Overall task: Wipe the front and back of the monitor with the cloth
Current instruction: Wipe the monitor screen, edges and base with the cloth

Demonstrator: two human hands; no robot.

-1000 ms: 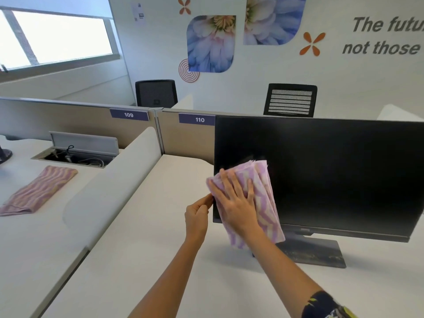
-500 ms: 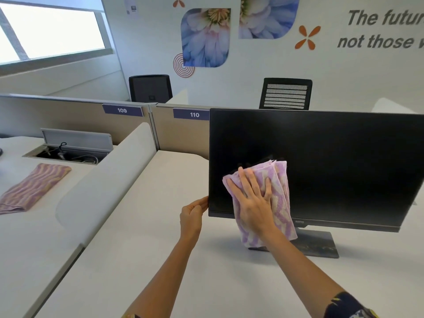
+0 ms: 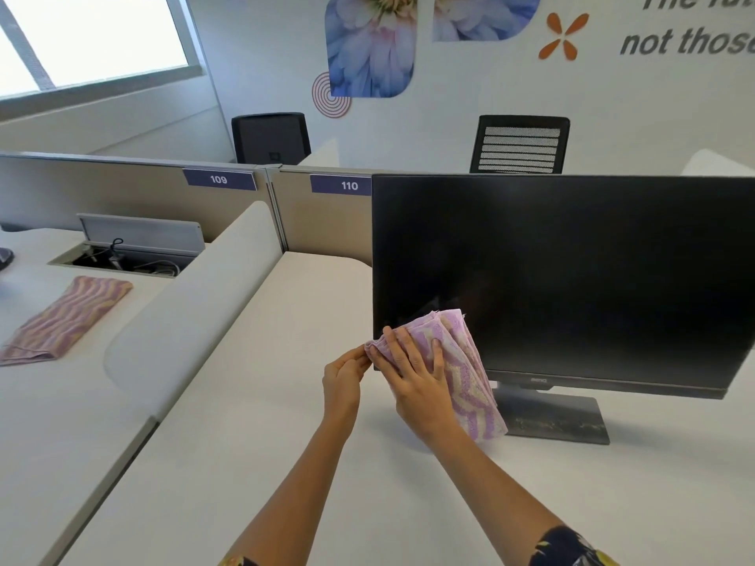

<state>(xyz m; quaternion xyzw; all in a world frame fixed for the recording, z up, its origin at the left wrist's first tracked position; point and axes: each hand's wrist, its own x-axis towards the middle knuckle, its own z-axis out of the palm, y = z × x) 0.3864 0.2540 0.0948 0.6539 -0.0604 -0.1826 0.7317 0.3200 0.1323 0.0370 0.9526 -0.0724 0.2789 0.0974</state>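
A black monitor (image 3: 572,275) with a dark screen stands on its flat stand (image 3: 559,418) on the white desk (image 3: 253,422). My right hand (image 3: 412,381) presses a folded purple and cream cloth (image 3: 461,369) flat against the screen's lower left corner; the cloth hangs below the bottom bezel. My left hand (image 3: 343,381) pinches the monitor's lower left edge, its fingertips touching the cloth's left fold. The monitor's back is hidden.
A second striped cloth (image 3: 65,320) lies on the neighbouring desk at left, beyond a rounded white divider (image 3: 192,312). An open cable tray (image 3: 126,257) sits behind it. Partition panels (image 3: 318,214) marked 109 and 110 and two office chairs (image 3: 519,145) stand behind.
My right hand has slid the cloth leftward and down across the screen to its lower left corner. The left hand stays at the monitor's left edge.
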